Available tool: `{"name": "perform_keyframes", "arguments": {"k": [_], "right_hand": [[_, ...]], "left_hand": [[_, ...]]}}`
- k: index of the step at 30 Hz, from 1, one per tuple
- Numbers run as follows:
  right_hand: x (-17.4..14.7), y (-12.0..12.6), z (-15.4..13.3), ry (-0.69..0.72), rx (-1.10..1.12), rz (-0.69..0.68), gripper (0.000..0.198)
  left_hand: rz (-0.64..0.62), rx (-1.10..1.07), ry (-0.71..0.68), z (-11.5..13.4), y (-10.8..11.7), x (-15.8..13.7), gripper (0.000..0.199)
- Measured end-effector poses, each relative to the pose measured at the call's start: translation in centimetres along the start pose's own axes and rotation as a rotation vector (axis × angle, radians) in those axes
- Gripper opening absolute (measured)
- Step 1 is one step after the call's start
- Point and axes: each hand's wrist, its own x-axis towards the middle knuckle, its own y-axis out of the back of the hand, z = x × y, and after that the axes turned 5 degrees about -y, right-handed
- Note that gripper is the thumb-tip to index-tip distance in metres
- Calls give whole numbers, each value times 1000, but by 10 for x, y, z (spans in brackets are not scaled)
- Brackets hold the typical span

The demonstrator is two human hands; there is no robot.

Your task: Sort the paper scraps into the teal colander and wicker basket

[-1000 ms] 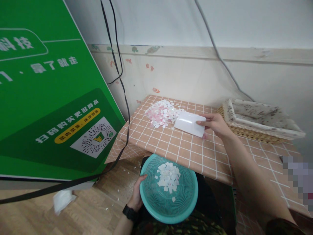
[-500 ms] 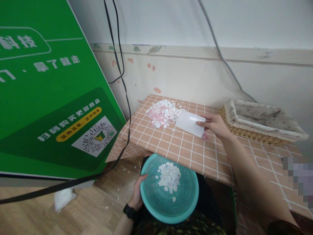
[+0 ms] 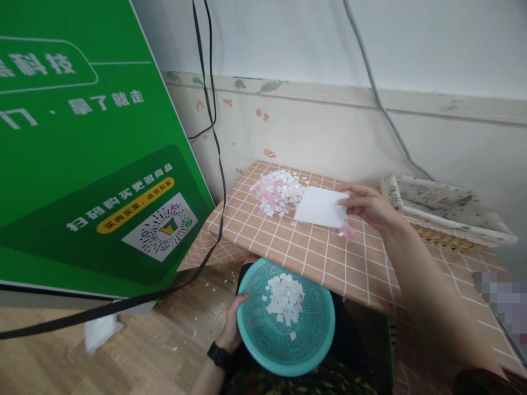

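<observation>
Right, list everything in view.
Table: one, tan cloth, centre
Card: one, white, over table
Paper pile: one, white-pink, on table
Colander: one, teal, at table's near edge
Colander scraps: many, white, in colander
Basket: one, tan, table right
Wall: one, pale, behind table
Cable: one, grey, along wall
Cords: two-plus, black, left
Panel: one, green, left
Floor: one, brown, lower left
Bundle: one, white, floor
Pixelated patch: one, lilac, far right
Watch: one, black, wrist
Left hand: one, bare, colander rim
Right hand: one, bare, on card
</observation>
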Motion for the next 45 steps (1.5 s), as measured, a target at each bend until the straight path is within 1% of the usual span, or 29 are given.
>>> {"name": "perform_keyframes", "arguments": {"k": [2, 3, 4, 6, 8, 10, 13, 15, 18, 22, 27, 30, 34, 38, 40, 43, 45], "right_hand": [[7, -16, -7, -19, -119, -23, 21], [11, -26, -9, -21, -210, -13, 20], [14, -37, -11, -13, -332, -39, 24], [19, -57, -13, 24, -585, -132, 26], [21, -74, -12, 109, -763, -244, 20], [21, -86, -8, 161, -863, -321, 20], [24, -94, 0, 146, -969, -372, 26], [28, -97, 6, 149, -1014, -391, 24], [37, -97, 15, 133, -1011, -404, 17], [44, -96, 23, 71, -996, -353, 19], [44, -95, 26, 85, -976, -313, 16], [42, -94, 25, 98, -910, -307, 15], [41, -89, 19, 125, -810, -326, 17], [43, -81, 9, 176, -783, -272, 17], [44, -77, 6, 190, -732, -277, 18], [45, -74, 4, 178, -618, -320, 20], [46, -73, 4, 164, -574, -304, 20]], "left_hand": [[-1, -8, 7, 0, 0, 0, 25], [-5, -15, 10, 0, 1, 0, 24], [-14, -23, 13, 0, 1, 0, 24], [-37, -34, 23, 1, 3, 0, 24], [-56, -32, 33, 0, 4, 0, 26], [-64, -28, 35, 0, 6, 0, 27], [-69, -31, 28, -1, 8, 2, 26], [-75, -41, 28, -2, 10, 4, 28], [-79, -60, 30, -2, 11, 5, 29], [-96, -67, 47, -3, 11, 4, 29], [-109, -76, 34, -3, 12, 5, 26], [-116, -79, 33, -3, 12, 5, 27], [-90, -66, 34, -1, 11, 4, 26], [-88, -67, 35, -1, 10, 3, 26], [-91, -75, 38, -2, 10, 3, 26], [-93, -77, 34, -3, 12, 4, 26], [-103, -75, 36, -3, 12, 4, 26]]}}
